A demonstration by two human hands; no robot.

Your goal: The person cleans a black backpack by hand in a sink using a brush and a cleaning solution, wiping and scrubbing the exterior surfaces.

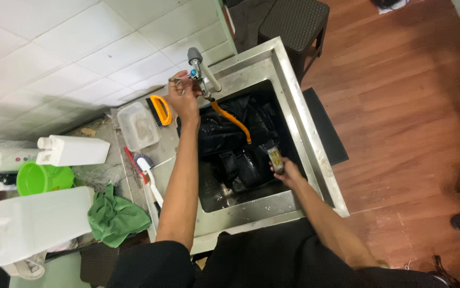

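1. The left hand (183, 98) is stretched far forward to the tap (199, 72) at the back rim of the steel sink (294, 114), its fingers closed around the tap's lever – clenched on the fitting, not resting on it

2. The right hand (288, 170) sits low over the near right part of the basin, gripping a small dark brush-like tool (275, 158); what exactly the tool is cannot be told, but its long axis runs away from the person, toward the back of the sink

3. The dark garment (230, 144) lies bunched and wet in the basin, between the two hands – just left of the right hand and below the left. The right hand is clearly the nearer one, with the tool's far end pointing over the cloth

4. An orange hose (233, 121) curves from the tap down onto the garment

5. The left arm is nearly straight, reaching up the sink's left edge; the right arm is bent, its forearm crossing the sink's front rim

6. On the counter to the left: a clear plastic tub (136, 125), an orange-handled scrubbing brush (160, 109), a green cloth (115, 216), white jugs (33, 226) and a green bowl (41, 177)
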